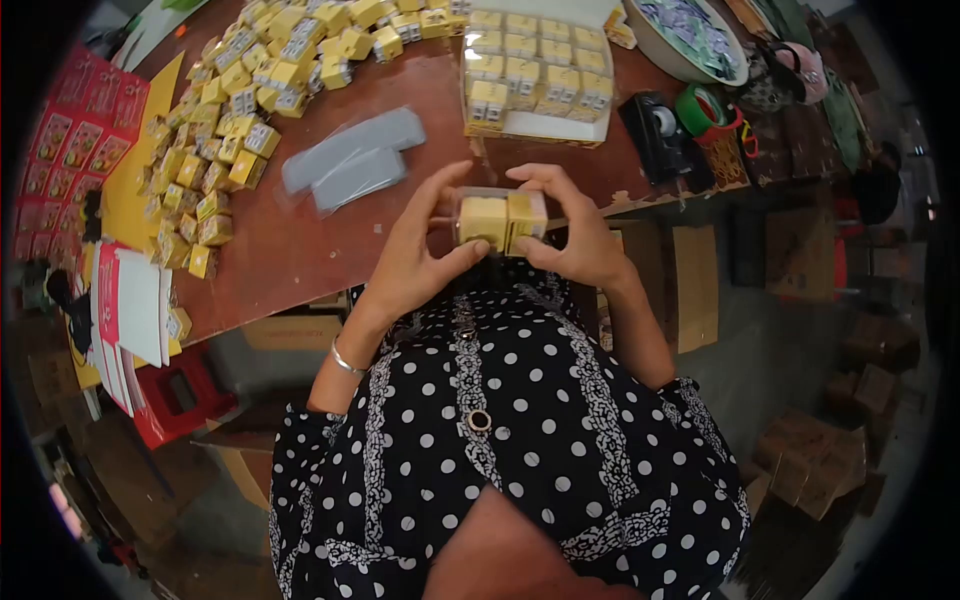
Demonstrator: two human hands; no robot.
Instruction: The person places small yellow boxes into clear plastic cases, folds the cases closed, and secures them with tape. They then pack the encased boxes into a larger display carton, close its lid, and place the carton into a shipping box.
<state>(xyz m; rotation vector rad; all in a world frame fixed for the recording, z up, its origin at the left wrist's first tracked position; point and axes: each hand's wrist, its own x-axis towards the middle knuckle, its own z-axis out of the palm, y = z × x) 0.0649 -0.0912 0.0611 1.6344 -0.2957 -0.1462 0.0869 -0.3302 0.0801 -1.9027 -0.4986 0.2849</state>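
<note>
Two small yellow boxes (pixel 484 222) sit side by side in front of my body, just off the table's front edge, with what looks like a clear plastic cover around them. My left hand (pixel 418 248) grips their left end, thumb on the near face and fingers at the far side. At the right end, my right hand (pixel 580 238) holds the same pair between thumb and fingers. Beyond my hands stands a clear-covered display tray (pixel 552 128) filled with rows of similar yellow boxes. Flat clear plastic sleeves (pixel 360 172) lie on the table to the left.
A big heap of loose yellow boxes (pixel 235 105) spreads over the table's left side. Printed pink sheets (pixel 85 140) are at far left. To the right are a tape dispenser (pixel 655 130), green tape (pixel 700 105) and a basin of small packets (pixel 690 35). Cardboard cartons (pixel 815 460) lie on the floor.
</note>
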